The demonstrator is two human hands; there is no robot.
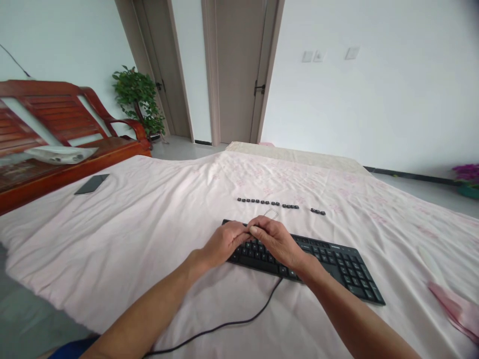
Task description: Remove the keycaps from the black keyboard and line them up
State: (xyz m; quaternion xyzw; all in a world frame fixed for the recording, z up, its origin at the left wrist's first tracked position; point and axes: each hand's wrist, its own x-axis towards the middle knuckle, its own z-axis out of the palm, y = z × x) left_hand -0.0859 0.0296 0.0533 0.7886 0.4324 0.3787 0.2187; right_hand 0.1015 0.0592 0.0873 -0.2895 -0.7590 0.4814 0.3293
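A black keyboard (348, 269) lies slanted on the pink cloth (179, 199), its cable (232, 323) running toward the lower left. My left hand (225, 242) is over the keyboard's left part, fingers closed and meeting those of my right hand. My right hand (279, 242) is pinched over the same keys; anything between the fingertips is too small to make out. A thin wire loop (271, 214) sticks out just beyond my right hand's fingers. Behind the keyboard, several small black keycaps (257, 201) form a row, with a few more keycaps (318, 211) to the right.
A dark phone (92, 184) lies at the cloth's far left. Beside it stands a wooden bench (63, 119) with a plastic bag (62, 154). A pink cloth piece (454, 309) is at the right edge. A plant (138, 97) and doors are at the back.
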